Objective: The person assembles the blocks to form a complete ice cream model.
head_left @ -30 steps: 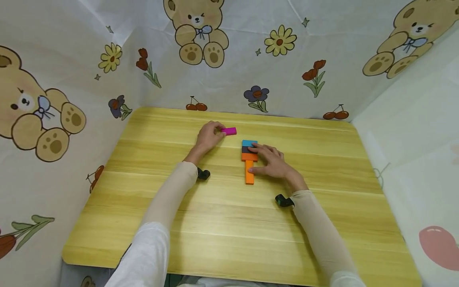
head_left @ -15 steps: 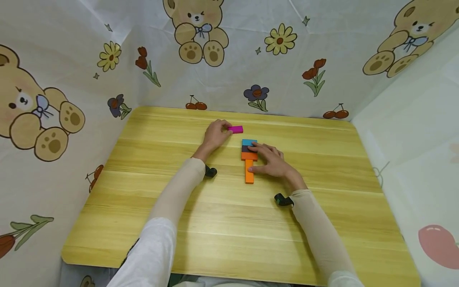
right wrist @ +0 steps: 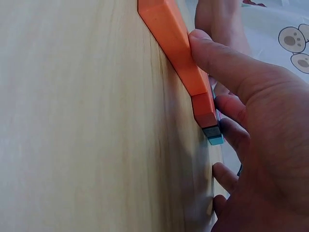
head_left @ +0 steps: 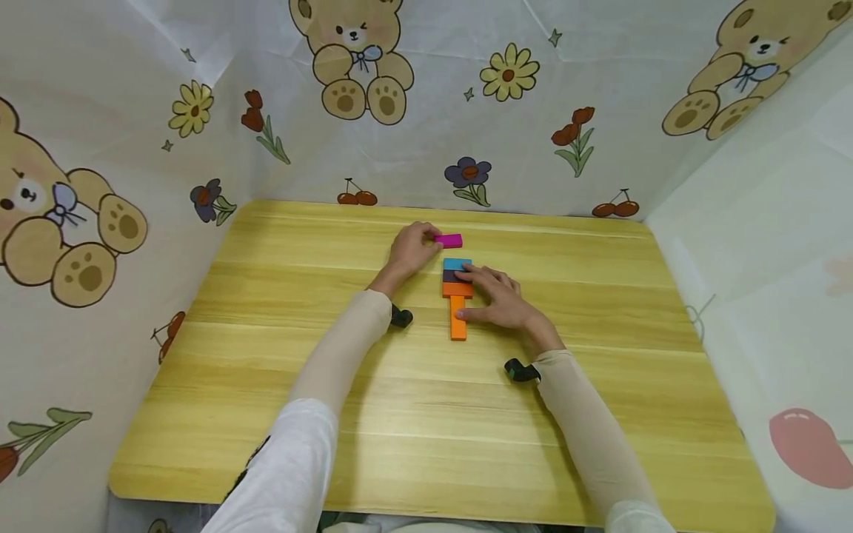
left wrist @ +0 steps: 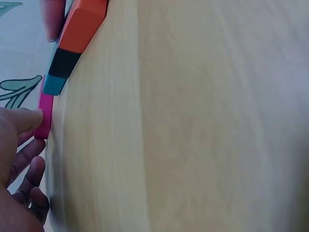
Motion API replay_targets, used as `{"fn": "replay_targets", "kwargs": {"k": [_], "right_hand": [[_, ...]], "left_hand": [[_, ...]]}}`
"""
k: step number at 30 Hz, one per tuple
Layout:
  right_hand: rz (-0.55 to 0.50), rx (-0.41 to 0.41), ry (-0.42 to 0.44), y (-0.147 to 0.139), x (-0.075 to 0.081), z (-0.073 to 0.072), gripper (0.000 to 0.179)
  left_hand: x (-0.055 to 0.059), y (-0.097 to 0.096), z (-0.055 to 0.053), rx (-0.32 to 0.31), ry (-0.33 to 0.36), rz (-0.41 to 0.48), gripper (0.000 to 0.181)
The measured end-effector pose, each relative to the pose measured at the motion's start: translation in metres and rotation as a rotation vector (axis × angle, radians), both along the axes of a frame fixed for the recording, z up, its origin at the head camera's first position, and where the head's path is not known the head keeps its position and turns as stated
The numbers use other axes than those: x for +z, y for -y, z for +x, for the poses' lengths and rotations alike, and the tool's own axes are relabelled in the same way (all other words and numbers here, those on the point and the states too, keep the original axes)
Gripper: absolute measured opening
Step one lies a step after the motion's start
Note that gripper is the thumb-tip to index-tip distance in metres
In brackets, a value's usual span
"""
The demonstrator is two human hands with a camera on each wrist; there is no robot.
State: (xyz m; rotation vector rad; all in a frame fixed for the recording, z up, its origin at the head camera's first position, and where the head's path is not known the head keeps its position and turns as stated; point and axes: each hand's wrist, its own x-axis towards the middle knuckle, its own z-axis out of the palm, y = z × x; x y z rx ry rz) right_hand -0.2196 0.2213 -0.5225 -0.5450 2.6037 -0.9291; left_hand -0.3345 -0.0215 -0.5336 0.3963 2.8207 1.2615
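My left hand point(head_left: 412, 248) pinches one end of a magenta block point(head_left: 450, 241) between thumb and fingers, just beyond the row of blocks. Touching one another, a blue block point(head_left: 457, 263), a dark block point(head_left: 449, 276) and an orange block point(head_left: 457, 291) lie crosswise. Below them a longer-looking orange block point(head_left: 457, 331) points toward the person, like a handle. My right hand point(head_left: 501, 302) rests along the right side of this row: its thumb touches the handle-like block and its fingertips lie on the dark block, partly hiding it.
The blocks lie on a wooden table point(head_left: 426, 414). Behind it hangs a pale cloth point(head_left: 266, 44) printed with bears and flowers, which also covers the sides. Small black devices point(head_left: 522, 370) stick out at both wrists.
My left hand has slid the magenta block to the right, so it now lies just beyond the blue block. My right hand and the other blocks keep their places; the head view has shifted slightly.
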Motion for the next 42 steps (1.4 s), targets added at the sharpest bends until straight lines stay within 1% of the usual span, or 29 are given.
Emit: {"fn": "replay_targets", "kwargs": {"k": [7,15,17,21,25,34,38,42], "right_hand": [[0.005,0.006,-0.010,0.004,0.002,0.000,0.087],[-0.012,-0.003,0.012,0.007,0.003,0.001,0.087],[-0.010,-0.002,0.006,0.008,0.003,0.001,0.087],[0.003,0.005,-0.008,0.008,0.003,0.001,0.086],[0.001,0.006,0.000,0.008,0.003,0.002,0.086],[-0.007,-0.006,0.012,0.003,0.000,0.001,0.087],[-0.025,-0.008,0.021,0.003,0.000,0.001,0.087],[-0.021,-0.008,0.026,0.003,0.000,0.001,0.088]], "left_hand": [[0.001,-0.005,-0.004,-0.054,-0.013,0.010,0.023],[0.001,-0.005,-0.006,-0.055,0.009,0.029,0.017],[0.001,-0.004,-0.005,-0.060,0.010,0.027,0.018],[0.000,-0.003,-0.002,-0.090,-0.004,0.013,0.022],[0.001,-0.002,0.001,-0.121,-0.014,-0.002,0.024],[0.000,-0.004,0.006,-0.147,-0.022,-0.042,0.027],[0.001,-0.004,0.008,-0.157,-0.023,-0.043,0.027],[0.001,-0.004,0.009,-0.163,-0.019,-0.047,0.027]]}}
